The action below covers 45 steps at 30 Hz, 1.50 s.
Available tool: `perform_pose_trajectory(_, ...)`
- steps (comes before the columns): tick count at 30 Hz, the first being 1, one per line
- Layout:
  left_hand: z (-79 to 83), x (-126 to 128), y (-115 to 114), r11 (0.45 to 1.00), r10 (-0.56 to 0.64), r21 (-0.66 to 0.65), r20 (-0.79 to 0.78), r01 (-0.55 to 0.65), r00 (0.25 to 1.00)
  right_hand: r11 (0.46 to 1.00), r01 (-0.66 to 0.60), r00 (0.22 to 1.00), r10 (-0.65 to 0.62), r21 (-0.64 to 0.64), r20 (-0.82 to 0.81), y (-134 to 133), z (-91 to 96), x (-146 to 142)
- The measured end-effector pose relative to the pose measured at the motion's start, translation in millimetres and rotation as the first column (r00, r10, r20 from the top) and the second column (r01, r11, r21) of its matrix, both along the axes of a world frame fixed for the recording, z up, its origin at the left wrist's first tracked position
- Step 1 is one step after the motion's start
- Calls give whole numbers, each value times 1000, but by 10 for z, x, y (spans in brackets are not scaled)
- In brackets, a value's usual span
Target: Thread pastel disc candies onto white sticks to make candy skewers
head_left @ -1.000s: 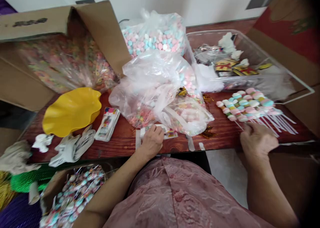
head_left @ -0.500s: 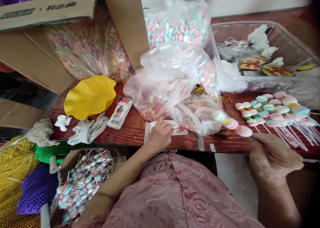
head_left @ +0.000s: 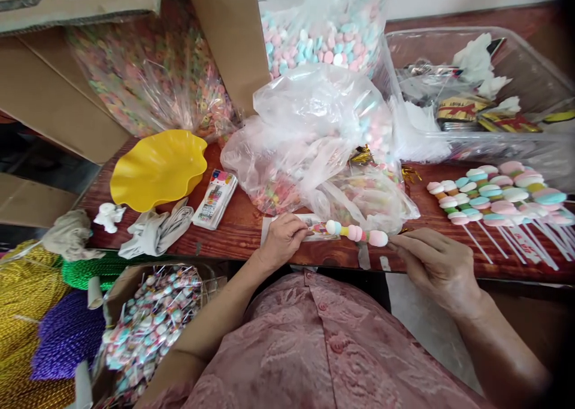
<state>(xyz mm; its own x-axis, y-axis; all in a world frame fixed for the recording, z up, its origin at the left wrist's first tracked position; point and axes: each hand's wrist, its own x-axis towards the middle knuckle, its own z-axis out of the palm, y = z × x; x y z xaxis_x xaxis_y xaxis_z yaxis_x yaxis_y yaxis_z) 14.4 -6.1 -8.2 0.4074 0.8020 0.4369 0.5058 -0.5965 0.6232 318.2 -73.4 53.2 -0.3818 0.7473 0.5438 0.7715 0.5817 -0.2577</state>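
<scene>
My right hand (head_left: 438,265) pinches the stick end of a candy skewer (head_left: 354,233), strung with pink, white, blue and yellow marshmallow pieces and held nearly level above the table's front edge. My left hand (head_left: 284,238) is closed at the edge of a small printed plastic bag (head_left: 317,224), which lies on the table. The skewer's far tip is over the bag's right part; whether it is inside cannot be made out. To the right lie several finished candy skewers (head_left: 503,196) with their white sticks towards me.
Clear bags of marshmallows (head_left: 330,52) and gummy rings (head_left: 278,193) stand behind my hands. A yellow wavy dish (head_left: 157,169), a stack of printed bags (head_left: 216,199) and cloth gloves (head_left: 157,230) lie left. A clear bin (head_left: 449,136) stands back right; a box of wrapped skewers (head_left: 148,331) sits below.
My right hand has brought the skewer leftward from beside the finished skewers to the printed bag. My left hand has stayed at the bag. The view has shifted slightly.
</scene>
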Motion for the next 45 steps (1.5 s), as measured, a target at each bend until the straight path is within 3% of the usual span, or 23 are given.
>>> perform_pose_trajectory(4, -11, -6, -11, 995, -52, 85, -74, 58, 996, 998, -37, 991, 32, 41, 128, 26, 155, 50)
perform_pose_trajectory(9, -44, -6, -10, 993, -86, 67, -85, 92, 993, 999, -14, 995, 10, 42, 97, 10, 310, 26)
perform_pose_trajectory(14, -30, 9, -11, 993, -83, 70, -122, 92, 989, 985, 113, 993, -107, 129, -50, -124, 194, -28)
perform_pose_trajectory(18, 23, 29, -37, 991, -47, 108, -226, 73, 973, 967, 220, 972, -207, 125, -112, -287, 51, 2)
perform_pose_trajectory(25, 16, 53, 81, 999, -43, -18, -99, 42, 994, 989, 116, 993, -112, 93, -47, -424, -41, -31)
perform_pose_trajectory(32, 30, -4, 182, 982, -133, -127, 51, 138, 990, 979, 154, 987, -147, 131, -64, -443, -108, -40)
perform_pose_trajectory(40, -2, -33, 190, 983, -147, -108, 30, 150, 989, 980, 107, 982, -131, 165, 136, -448, -188, -68)
perform_pose_trajectory(45, -51, -28, 202, 985, -170, -10, -20, 170, 985, 975, 70, 959, -124, 210, 255, -383, -59, -105)
